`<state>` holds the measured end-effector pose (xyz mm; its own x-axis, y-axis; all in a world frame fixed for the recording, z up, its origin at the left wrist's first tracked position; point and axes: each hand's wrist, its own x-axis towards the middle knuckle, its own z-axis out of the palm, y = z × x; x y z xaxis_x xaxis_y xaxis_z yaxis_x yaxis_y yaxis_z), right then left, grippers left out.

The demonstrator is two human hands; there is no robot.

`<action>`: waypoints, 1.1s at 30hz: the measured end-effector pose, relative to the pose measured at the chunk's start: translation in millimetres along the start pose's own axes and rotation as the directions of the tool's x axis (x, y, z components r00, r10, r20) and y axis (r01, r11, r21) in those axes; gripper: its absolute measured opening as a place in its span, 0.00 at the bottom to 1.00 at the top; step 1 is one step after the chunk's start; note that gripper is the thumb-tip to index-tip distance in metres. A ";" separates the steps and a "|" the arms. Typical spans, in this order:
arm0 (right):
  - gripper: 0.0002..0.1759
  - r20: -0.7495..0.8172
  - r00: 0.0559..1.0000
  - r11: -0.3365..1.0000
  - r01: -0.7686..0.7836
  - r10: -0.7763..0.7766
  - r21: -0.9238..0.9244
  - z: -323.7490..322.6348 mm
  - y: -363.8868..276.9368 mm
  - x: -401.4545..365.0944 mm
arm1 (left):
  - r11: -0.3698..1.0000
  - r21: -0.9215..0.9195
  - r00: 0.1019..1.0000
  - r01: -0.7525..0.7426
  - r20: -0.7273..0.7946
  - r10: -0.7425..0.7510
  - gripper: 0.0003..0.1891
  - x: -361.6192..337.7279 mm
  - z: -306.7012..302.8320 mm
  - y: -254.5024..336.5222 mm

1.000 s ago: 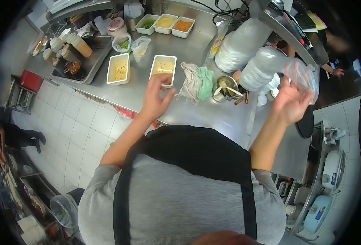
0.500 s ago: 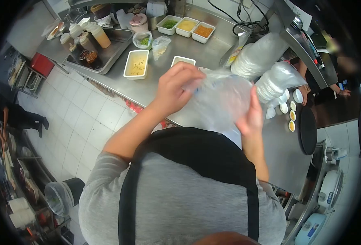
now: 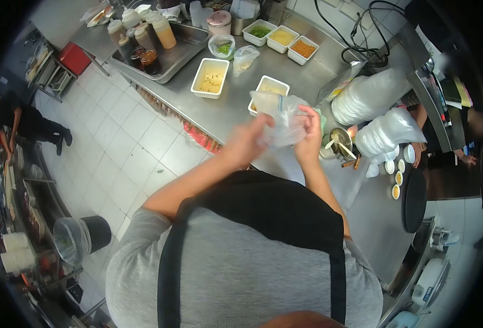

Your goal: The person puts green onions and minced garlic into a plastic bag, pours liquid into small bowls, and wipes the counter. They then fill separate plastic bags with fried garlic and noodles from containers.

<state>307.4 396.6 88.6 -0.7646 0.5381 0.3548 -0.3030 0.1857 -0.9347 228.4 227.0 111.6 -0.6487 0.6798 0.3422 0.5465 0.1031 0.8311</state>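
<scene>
A clear plastic bag (image 3: pixel 281 121), crumpled, is held up in front of my body above the steel counter (image 3: pixel 236 117). My left hand (image 3: pixel 247 141) is smeared by motion, its fingers closed at the bag's left edge. My right hand (image 3: pixel 309 136) grips the bag's right side, with the fingers curled round the film. Just beyond the bag sits a white tub (image 3: pixel 272 86) with pale contents, partly covered by it. To the right of my right hand stands a metal bowl (image 3: pixel 340 143) with light-handled utensils in it.
A white tub with yellowish contents (image 3: pixel 210 78) stands left of centre. Sauce bottles fill a metal tray (image 3: pixel 184 60). Tubs of chopped greens (image 3: pixel 260 33) and orange bits (image 3: pixel 303 50) line the back. Stacked lids in plastic (image 3: pixel 373 98) lie right. Another person (image 3: pixel 33 123) stands far left.
The bag, spread wide between my hands before, is now bunched smaller. My right hand has moved left, closer to my left hand. The view has shifted, and the metal bowl now shows.
</scene>
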 end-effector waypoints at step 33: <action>0.29 0.071 0.990 0.797 -0.054 0.120 -0.601 35.7 21.7 15.1 | 0.881 -0.348 0.947 0.320 0.107 -0.301 0.21 -11.2 -38.7 -61.6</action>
<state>269.0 379.4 74.5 -0.8338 0.4969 0.2405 0.1414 0.6135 -0.7770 181.5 185.0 73.6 -0.7224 0.6910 0.0268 0.0898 0.0553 0.9944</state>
